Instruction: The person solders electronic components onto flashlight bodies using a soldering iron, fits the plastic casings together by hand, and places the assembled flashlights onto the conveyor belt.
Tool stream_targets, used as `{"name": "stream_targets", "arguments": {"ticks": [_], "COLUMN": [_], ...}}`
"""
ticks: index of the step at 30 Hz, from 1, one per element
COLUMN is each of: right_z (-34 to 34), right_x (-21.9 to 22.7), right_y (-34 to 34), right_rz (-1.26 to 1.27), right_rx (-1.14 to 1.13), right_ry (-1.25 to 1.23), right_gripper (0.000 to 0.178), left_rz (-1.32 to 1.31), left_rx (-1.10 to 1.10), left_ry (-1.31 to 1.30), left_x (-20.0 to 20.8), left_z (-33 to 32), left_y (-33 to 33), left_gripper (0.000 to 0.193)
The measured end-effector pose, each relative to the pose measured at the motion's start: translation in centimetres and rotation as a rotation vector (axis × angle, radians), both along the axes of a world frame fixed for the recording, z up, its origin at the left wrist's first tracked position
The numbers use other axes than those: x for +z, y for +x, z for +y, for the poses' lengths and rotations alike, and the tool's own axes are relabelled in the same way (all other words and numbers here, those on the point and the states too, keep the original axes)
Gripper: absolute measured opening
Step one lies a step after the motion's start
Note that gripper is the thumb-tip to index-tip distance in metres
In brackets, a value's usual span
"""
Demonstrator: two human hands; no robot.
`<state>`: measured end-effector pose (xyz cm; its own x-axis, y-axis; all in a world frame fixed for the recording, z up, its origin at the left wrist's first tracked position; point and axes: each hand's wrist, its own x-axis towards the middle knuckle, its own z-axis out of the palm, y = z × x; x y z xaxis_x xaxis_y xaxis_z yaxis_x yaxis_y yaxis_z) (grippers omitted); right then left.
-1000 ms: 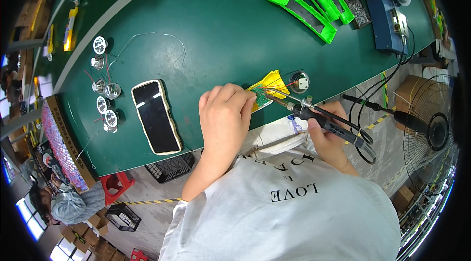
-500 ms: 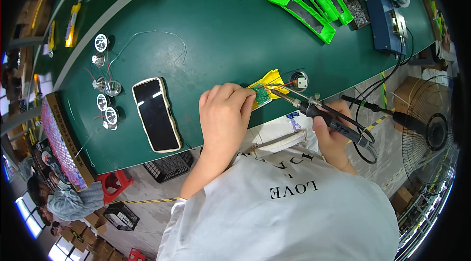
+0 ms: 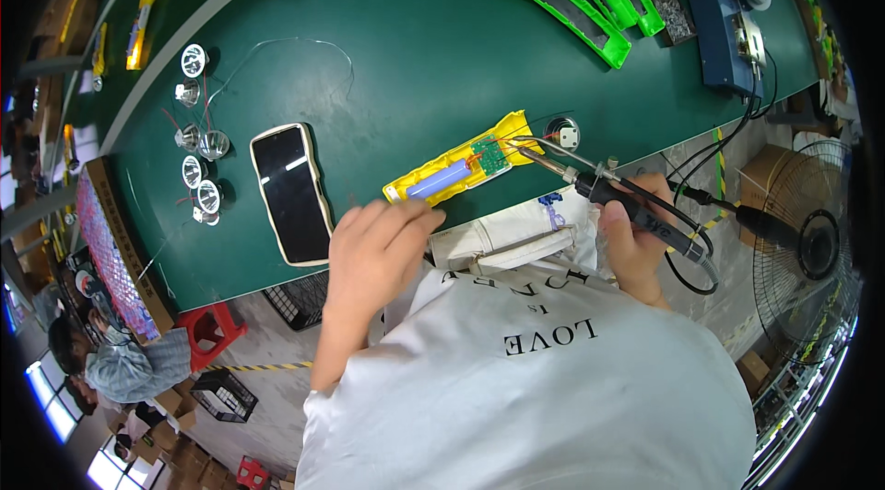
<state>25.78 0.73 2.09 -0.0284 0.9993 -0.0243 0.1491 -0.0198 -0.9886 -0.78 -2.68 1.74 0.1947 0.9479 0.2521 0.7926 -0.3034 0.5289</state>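
Observation:
On the green table in front of me lies a yellow plastic half-shell (image 3: 454, 150) holding a blue cylindrical battery (image 3: 439, 180) and a small green circuit board (image 3: 490, 154) with thin red wires. My right hand (image 3: 636, 246) grips a black soldering iron (image 3: 636, 216) with a metal feed tube alongside; its tip points at the board's right end. Whether it touches is too small to tell. My left hand (image 3: 380, 246) is beside the battery end of the shell, its fingers loosely bent and apart, nothing seen in them. A lamp reflector (image 3: 564, 133) sits just right of the shell.
A phone (image 3: 293, 195) in a pale case lies left of the shell. Several reflectors (image 3: 192, 172) with wires are farther left. Green plastic shells (image 3: 567, 11) lie at the far right, near a blue soldering unit (image 3: 724, 34). A fan (image 3: 816, 246) stands off the table's right.
My left hand has let go of the circuit board area and moved left and nearer me, uncovering the battery and shell. The soldering iron stays close to the board.

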Motion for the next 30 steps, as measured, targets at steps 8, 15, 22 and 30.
{"name": "stream_targets", "arguments": {"ticks": [8, 15, 22, 30], "right_z": [0.6, 1.0, 0.5, -1.8], "right_x": [-1.7, -1.4, -0.2, 1.6], "right_y": [-0.1, -0.1, 1.0, 3.7], "right_rz": [-0.043, -0.011, -0.017, -0.014], "right_rx": [-0.057, -0.087, -0.109, -0.265], "right_ry": [0.175, 0.047, 0.098, -0.016], "right_gripper": [0.027, 0.013, 0.017, 0.029], "left_rz": [0.055, -0.182, -0.556, -0.56], "left_rx": [-0.241, -0.082, 0.166, 0.293], "left_ry": [-0.106, -0.024, -0.165, -0.076], "left_x": [-2.4, -1.4, -0.6, -0.4], "left_z": [-3.8, -3.8, -2.3, -1.4], "left_y": [-1.9, 0.1, 2.3, 2.5], "left_gripper": [0.028, 0.024, 0.015, 0.007]}}
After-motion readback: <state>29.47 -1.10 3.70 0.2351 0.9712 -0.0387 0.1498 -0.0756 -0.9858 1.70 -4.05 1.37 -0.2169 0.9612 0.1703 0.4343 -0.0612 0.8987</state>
